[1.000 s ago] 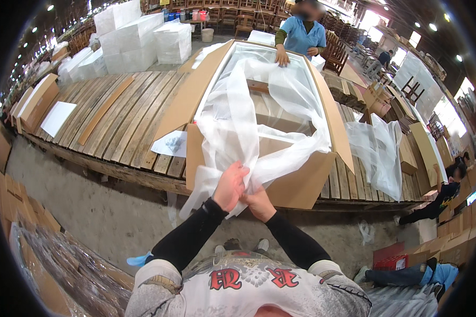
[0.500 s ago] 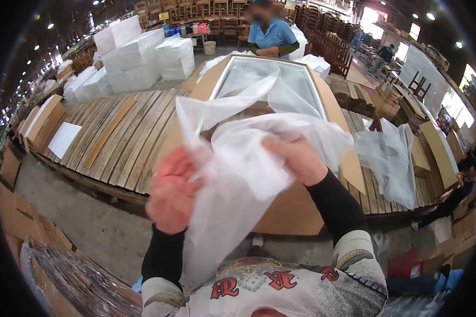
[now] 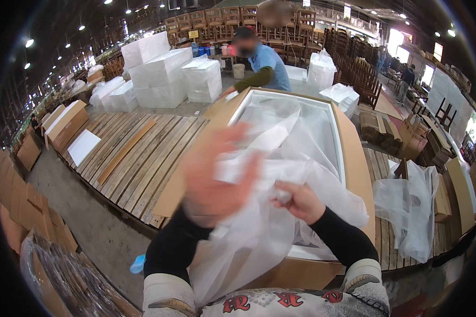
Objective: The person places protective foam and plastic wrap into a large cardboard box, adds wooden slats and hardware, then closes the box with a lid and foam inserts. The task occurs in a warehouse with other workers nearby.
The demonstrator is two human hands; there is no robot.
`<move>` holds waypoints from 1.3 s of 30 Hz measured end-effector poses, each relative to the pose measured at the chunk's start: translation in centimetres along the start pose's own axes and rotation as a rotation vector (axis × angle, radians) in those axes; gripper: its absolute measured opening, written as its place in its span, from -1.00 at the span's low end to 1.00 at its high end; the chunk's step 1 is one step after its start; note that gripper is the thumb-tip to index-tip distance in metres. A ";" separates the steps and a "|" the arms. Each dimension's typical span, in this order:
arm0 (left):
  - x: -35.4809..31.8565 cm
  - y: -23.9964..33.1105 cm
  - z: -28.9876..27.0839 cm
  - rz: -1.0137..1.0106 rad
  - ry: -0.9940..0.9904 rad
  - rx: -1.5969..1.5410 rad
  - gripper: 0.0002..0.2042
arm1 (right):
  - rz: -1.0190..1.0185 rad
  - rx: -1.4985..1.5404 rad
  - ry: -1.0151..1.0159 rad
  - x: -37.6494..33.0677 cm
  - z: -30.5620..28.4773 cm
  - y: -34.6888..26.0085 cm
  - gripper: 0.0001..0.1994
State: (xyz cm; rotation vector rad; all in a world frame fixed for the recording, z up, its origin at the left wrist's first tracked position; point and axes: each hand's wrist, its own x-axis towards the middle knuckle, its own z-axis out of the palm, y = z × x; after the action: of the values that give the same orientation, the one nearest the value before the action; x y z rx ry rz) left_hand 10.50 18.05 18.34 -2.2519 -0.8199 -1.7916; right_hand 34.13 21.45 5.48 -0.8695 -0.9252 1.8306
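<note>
Crumpled over the near half of a large open cardboard carton (image 3: 358,179) is a thin, translucent white packing foam sheet (image 3: 267,238). My right hand (image 3: 304,203) pinches a bunch of it between thumb and fingers. Blurred by motion, my left hand (image 3: 214,182) is raised above the carton's left side with fingers and thumb spread; it appears to hold nothing. Inside the carton lies a white rectangular frame (image 3: 339,158), its middle mostly covered by the foam. The sheet hangs over the carton's near edge toward my body.
A co-worker in a blue shirt (image 3: 272,66) leans at the carton's far end, one arm stretched left. Slatted wooden platform (image 3: 137,153) runs beneath, bearing a white panel (image 3: 83,147) and a wooden strip (image 3: 127,150). More foam (image 3: 407,206) drapes at right; wrapped white blocks (image 3: 158,76) are stacked behind.
My left hand has come off the foam sheet and moved up and right, opening. My right hand keeps its pinch, lower in view. The co-worker has bent over and reached out an arm.
</note>
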 end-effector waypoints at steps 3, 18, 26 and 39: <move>-2.3 -6.5 -4.1 -0.285 0.121 -0.248 -0.60 | 0.032 0.304 0.115 4.5 -3.3 -1.4 -0.72; -17.7 -21.1 13.6 -0.623 -0.678 -0.027 -0.36 | -0.021 0.375 -0.025 13.7 -6.8 -3.9 -0.40; -9.4 -27.9 24.4 -0.797 -1.111 0.747 -0.33 | -0.004 0.437 -0.126 20.6 -21.3 -5.4 -0.26; -9.2 -29.4 26.7 -0.740 -0.824 0.952 -0.39 | -0.177 0.873 0.695 25.4 -25.2 -1.8 -0.30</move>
State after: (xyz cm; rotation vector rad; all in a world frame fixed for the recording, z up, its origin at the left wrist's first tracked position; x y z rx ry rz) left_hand 17.38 51.51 -3.90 -1.9746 -2.2315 -0.2066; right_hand 46.88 51.29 -9.76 -0.7230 0.2359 1.3904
